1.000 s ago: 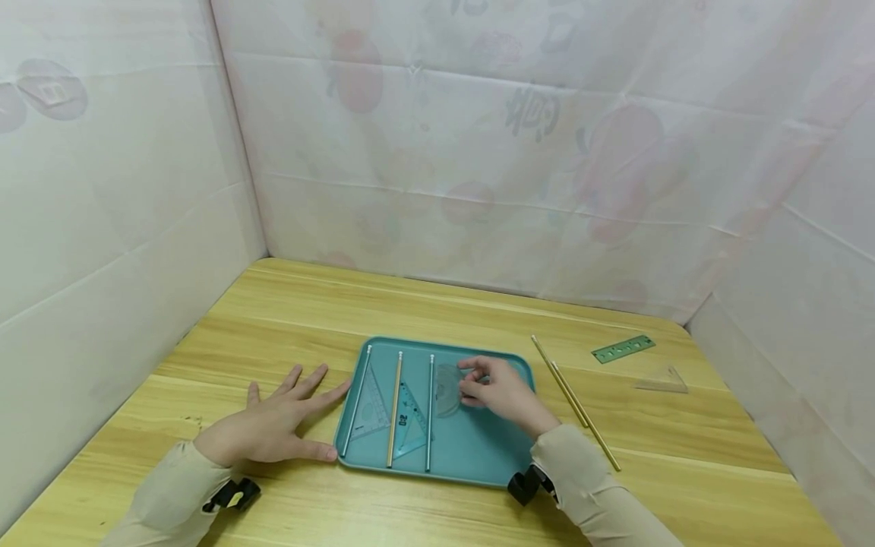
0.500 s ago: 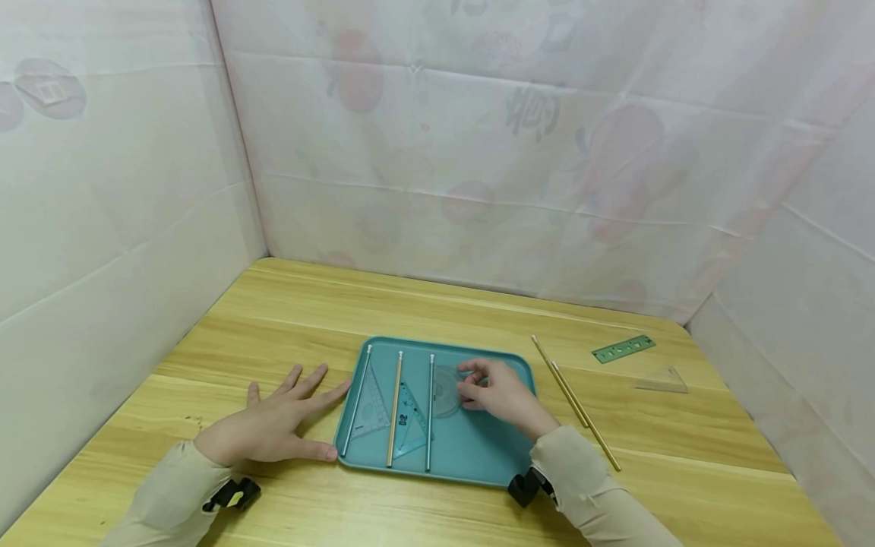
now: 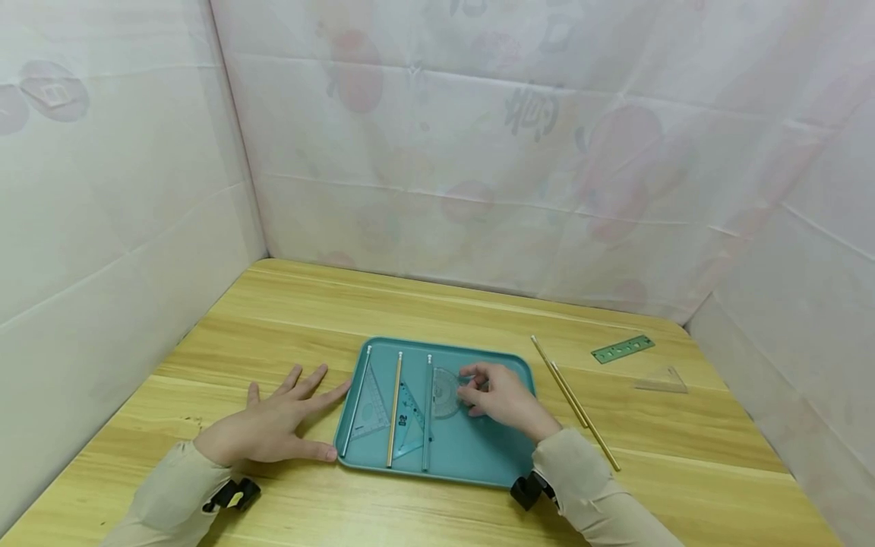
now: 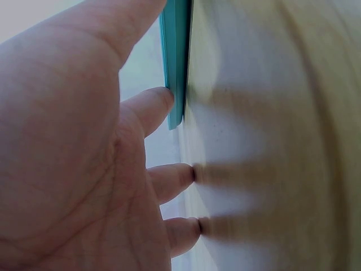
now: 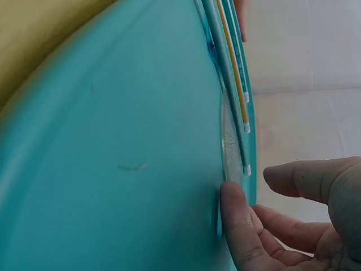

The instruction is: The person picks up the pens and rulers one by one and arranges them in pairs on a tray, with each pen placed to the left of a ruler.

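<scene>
A clear protractor (image 3: 446, 393) lies in the teal tray (image 3: 472, 472), its straight side along the rightmost green pencil (image 3: 427, 425). My right hand (image 3: 502, 395) is over the tray; in the right wrist view one fingertip touches the protractor's curved edge, while the finger above stands apart from it. My left hand (image 3: 270, 429) rests with spread fingers on the table, thumb and index fingertips against the tray's left edge. Also in the tray are a gold pencil (image 3: 394, 410), another green pencil (image 3: 355, 403), a clear set square (image 3: 371, 414) and a bluish set square (image 3: 410, 437).
Two gold pencils (image 3: 581, 410) lie on the wooden table (image 3: 697, 463) right of the tray, near my right forearm. Farther right are a green stencil ruler (image 3: 623, 349) and a small clear set square (image 3: 663, 381). Fabric walls (image 3: 437, 190) stand behind and at both sides.
The protractor has shifted and turned slightly, so its straight side now lies along the pencil. That green pencil has slid a little left. My left hand stays in place.
</scene>
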Motion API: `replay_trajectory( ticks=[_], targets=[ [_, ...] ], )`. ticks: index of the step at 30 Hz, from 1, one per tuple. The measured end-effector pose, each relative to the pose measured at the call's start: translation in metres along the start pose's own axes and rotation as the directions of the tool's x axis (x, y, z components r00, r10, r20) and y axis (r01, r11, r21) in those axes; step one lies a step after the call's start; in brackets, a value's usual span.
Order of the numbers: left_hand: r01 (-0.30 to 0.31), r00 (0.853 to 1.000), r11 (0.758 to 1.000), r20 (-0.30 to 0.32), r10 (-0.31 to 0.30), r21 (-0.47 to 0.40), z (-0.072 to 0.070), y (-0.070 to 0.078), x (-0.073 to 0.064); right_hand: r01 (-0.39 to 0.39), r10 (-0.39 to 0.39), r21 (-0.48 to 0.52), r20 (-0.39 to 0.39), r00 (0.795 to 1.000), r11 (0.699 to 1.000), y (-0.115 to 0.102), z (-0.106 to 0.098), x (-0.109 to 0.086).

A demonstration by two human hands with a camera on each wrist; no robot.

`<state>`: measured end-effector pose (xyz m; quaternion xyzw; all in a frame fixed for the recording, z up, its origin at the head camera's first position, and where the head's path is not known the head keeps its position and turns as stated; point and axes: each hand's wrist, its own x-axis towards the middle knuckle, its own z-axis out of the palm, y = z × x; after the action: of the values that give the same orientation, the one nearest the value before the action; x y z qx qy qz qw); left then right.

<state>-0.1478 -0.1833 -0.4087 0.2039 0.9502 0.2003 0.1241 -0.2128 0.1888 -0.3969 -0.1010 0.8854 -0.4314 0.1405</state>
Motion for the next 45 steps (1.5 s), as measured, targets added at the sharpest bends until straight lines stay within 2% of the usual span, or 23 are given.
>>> replay_trajectory(
  ticks=[5, 32, 45],
  targets=[
    [0.000, 1.000, 1.000, 0.000, 0.000, 0.000, 0.000, 0.000, 0.000, 0.022, -0.022, -0.008, 0.008, 1.000, 1.000, 0.000, 0.000, -0.002],
    [0.000, 1.000, 1.000, -0.002, 0.000, 0.007, 0.001, -0.002, 0.001, 0.018, -0.018, -0.024, -0.003, 1.000, 1.000, 0.000, -0.001, 0.001],
    [0.002, 1.000, 1.000, -0.002, -0.002, -0.003, 0.002, -0.003, 0.001, 0.039, -0.040, -0.027, -0.020, 0.999, 0.999, 0.004, -0.013, -0.002]
  ],
)
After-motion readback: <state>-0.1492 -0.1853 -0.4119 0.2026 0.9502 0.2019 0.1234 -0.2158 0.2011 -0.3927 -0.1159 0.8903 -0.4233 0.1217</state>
